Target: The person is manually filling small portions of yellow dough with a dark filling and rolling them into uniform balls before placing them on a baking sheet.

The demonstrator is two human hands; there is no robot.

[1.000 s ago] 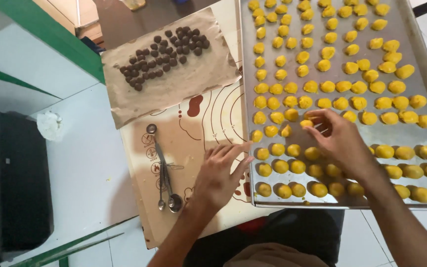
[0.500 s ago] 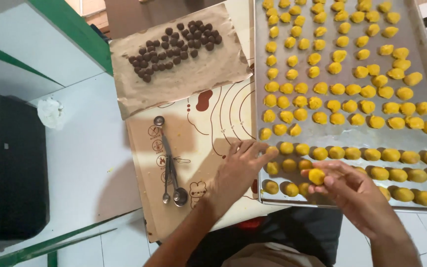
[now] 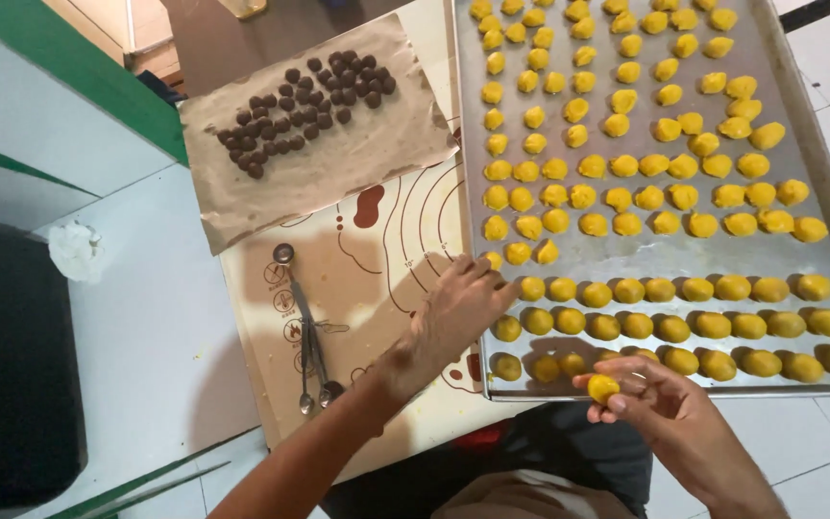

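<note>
Yellow dough ball [image 3: 603, 387] sits pinched in the right hand [image 3: 665, 408]; the left hand [image 3: 453, 317] rests open-fingered against the baking tray [image 3: 646, 252] edge.

Your left hand [image 3: 458, 312]: flat, palm down, fingers spread rightward. Your right hand [image 3: 660, 404]: near, fingertips pinched together.

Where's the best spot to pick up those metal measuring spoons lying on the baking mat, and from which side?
Probably at the middle of the long handles of the measuring spoons, coming straight down from above, fingers pinching across their narrow width. They lie flat on the baking mat, handles bunched together, bowls at both ends. The left hand rests nearest, just right of them.
</note>
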